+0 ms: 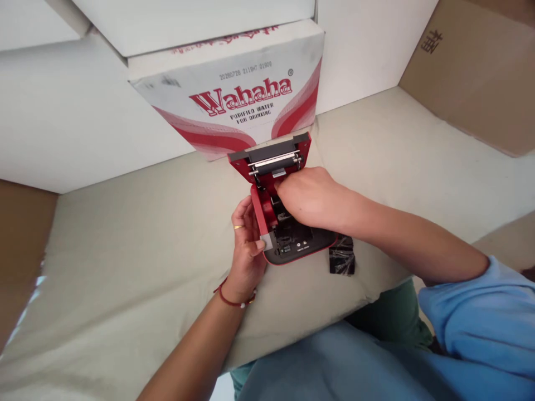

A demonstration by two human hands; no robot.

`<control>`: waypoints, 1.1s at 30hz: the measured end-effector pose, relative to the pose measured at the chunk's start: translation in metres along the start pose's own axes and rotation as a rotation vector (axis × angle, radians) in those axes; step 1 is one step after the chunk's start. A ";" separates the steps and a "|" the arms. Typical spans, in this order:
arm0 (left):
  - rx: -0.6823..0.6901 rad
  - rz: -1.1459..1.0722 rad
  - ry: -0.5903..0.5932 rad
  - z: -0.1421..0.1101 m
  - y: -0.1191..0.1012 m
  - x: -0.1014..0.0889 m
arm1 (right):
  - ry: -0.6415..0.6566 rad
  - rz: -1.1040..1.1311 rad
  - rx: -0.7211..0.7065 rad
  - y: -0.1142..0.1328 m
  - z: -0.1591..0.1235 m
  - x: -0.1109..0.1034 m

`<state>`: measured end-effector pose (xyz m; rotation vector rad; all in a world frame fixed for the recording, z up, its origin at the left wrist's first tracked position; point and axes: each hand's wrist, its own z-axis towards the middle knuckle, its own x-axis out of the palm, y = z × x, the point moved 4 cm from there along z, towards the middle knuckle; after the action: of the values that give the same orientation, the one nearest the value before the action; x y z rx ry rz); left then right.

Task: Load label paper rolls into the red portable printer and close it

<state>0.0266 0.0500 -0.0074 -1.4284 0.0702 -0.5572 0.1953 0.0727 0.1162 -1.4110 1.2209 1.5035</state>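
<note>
A small red and black printer (321, 240) lies on the cloth-covered surface with its lid (273, 153) raised. A metal rod and a dark roller (276, 165) show on the lid's inner side. My left hand (247, 231) grips the left red wall, thumb on the grey front corner and fingers around the outside. My right hand (311, 195) is curled down into the open compartment, beside a shiny black part (280, 207). Its fingertips are hidden, so what they hold cannot be seen. A crinkled black plastic piece (341, 259) lies by the printer's right front corner.
Behind the raised lid stands a white and red Wahaha water carton (251, 94). White boxes (83, 117) line the back. Brown cardboard boxes stand at the right (476, 72) and far left (25, 245). The wrinkled beige cloth (146, 256) covers the surface; its front edge is near my body.
</note>
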 end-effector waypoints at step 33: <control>-0.019 -0.177 0.006 0.003 -0.001 0.005 | -0.191 0.708 -0.025 -0.061 -0.097 -0.018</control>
<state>0.0323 0.0509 -0.0047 -1.4597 -0.0469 -0.7078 0.2842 -0.0006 0.1295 -0.8433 1.6763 2.0640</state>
